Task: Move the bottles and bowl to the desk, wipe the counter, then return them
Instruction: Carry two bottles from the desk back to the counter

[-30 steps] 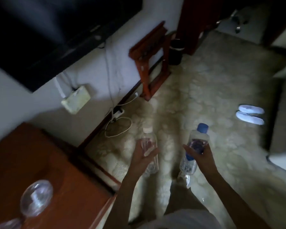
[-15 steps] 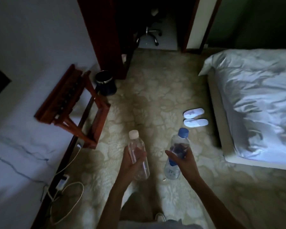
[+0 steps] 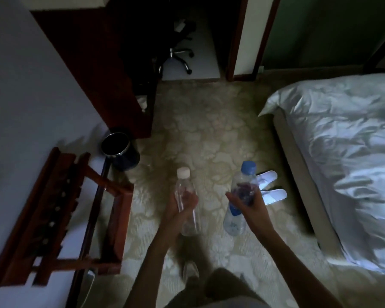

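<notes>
Fingers (image 3: 188,200) of the left hand (image 3: 178,210) are wrapped round the middle of the white-capped bottle (image 3: 186,203), and the right hand (image 3: 250,207) is clamped on the blue-capped bottle (image 3: 240,197) the same way. Both bottles ride roughly upright, caps up and away from the person, side by side and apart over the patterned carpet (image 3: 200,134). No desk top shows; only an office chair (image 3: 179,52) in the dark opening straight ahead hints where it may be. Judging by that, both hands sit about equally near, and the carry runs forward along the bottles' own long axes.
</notes>
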The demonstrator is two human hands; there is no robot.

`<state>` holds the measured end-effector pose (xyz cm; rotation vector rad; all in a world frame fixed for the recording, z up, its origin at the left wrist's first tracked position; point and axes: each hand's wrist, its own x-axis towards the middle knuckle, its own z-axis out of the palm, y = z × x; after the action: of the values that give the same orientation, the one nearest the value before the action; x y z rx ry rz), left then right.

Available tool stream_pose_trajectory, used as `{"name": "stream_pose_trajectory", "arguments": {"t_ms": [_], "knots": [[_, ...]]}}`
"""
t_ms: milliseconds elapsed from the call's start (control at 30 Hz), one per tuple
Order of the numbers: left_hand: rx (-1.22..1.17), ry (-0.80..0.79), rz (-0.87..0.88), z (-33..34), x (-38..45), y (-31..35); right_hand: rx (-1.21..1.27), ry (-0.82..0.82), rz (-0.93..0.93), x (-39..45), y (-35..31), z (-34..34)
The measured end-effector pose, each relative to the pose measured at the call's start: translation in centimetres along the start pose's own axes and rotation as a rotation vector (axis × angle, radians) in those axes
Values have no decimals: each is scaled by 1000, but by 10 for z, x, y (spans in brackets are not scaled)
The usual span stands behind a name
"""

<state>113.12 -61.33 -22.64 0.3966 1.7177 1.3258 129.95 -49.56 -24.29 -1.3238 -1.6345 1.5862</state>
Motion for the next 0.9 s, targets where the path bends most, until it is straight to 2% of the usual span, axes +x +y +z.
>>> {"name": "stream_pose_trajectory", "arguments": {"t_ms": [133,233,333,533,733,900], "knots": [[-2,-81,56,-3,98,64,37,77,-16,95,-32,16],[23,-78,93,5,188,90,96,124,24,174,-45,23],[57,-92,85,18,277,122,135,174,-12,274,-56,31],[37,-22,128,33,444,231,152,54,-33,474,-144,49],[-22,130,190,10,590,328,144,-76,-86,657,-230,98],[-23,214,95,-12,727,366,127,-131,-97,793,-266,155]]}}
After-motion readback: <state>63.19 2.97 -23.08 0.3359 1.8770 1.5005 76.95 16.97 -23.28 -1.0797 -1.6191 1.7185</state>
